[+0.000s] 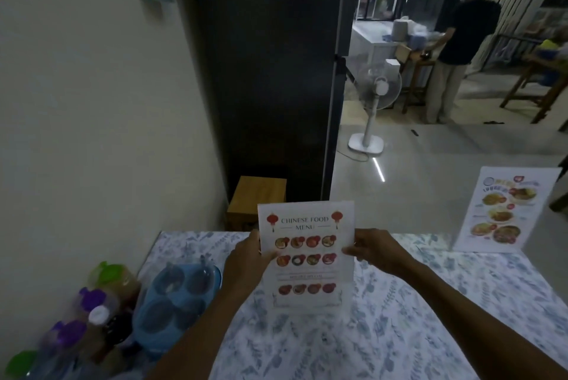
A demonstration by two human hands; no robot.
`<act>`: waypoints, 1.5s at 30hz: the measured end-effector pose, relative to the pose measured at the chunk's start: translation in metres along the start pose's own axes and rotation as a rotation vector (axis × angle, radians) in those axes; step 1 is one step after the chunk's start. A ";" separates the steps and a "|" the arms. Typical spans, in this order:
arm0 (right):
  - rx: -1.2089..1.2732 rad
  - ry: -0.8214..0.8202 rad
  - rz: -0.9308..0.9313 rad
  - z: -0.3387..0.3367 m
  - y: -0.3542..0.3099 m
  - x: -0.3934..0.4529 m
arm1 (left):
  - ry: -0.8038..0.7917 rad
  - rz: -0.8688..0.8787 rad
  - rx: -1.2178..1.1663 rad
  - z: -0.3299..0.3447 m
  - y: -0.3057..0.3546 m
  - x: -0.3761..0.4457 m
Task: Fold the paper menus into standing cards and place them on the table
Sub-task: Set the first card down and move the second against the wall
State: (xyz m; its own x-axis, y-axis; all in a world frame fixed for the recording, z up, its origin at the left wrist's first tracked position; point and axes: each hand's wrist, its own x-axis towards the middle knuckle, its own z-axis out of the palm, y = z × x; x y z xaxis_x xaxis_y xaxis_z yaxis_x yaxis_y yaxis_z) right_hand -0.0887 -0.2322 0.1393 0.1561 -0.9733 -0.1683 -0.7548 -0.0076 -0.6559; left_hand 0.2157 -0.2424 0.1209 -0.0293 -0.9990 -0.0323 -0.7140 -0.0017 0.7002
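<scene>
One folded menu [504, 210] stands at the far right of the worktop [399, 333]. The left hand [246, 263] and right hand [376, 249] pinch the side edges of a Chinese food menu [307, 256], apparently still unfolded; folding and placing remain.

A blue condiment caddy [176, 296] with lidded cups stood at the left edge of the tabletop, which wore a pale cloth printed with blue-grey leaves [399, 333]. Just beside the caddy, toward the near left corner, clustered sauce bottles: one with a green cap [107, 270], two with purple caps [92, 299] and one with a white cap [98, 315]. Beyond the far edge a wooden stool [256, 200] sat against a dark panel [264, 72]. Farther off, a white pedestal fan [376, 94] stood on the shiny floor, and a person in a dark top [464, 32] stood at a counter, back turned.
</scene>
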 end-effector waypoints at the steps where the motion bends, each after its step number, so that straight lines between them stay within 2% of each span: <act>1: 0.010 0.018 -0.001 0.001 -0.006 0.003 | 0.014 0.012 0.012 -0.006 -0.001 0.005; 11: 0.027 0.188 -0.027 0.050 -0.095 0.064 | 0.079 0.091 0.041 -0.100 -0.046 0.065; 19: 0.057 0.173 -0.078 0.135 -0.164 0.146 | 0.123 -0.027 0.226 -0.179 -0.131 0.112; 28: 0.180 0.137 -0.112 0.201 -0.216 0.210 | 0.143 -0.149 0.178 -0.222 -0.201 0.137; 33: 0.304 0.157 -0.089 0.229 -0.238 0.238 | 0.242 -0.237 0.153 -0.230 -0.205 0.149; 40: 0.248 0.121 -0.056 0.246 -0.241 0.265 | 0.176 -0.368 0.205 -0.238 -0.202 0.156; 45: 0.303 0.116 -0.072 0.246 -0.241 0.262 | 0.135 -0.289 0.343 -0.248 -0.198 0.159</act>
State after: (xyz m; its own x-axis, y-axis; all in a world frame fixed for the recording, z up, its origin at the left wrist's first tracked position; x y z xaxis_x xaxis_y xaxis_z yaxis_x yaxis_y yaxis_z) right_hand 0.2911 -0.4288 0.0727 0.1155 -0.9925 -0.0404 -0.5182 -0.0255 -0.8549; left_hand 0.5261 -0.4121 0.1540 0.2802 -0.9564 -0.0826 -0.8702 -0.2894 0.3989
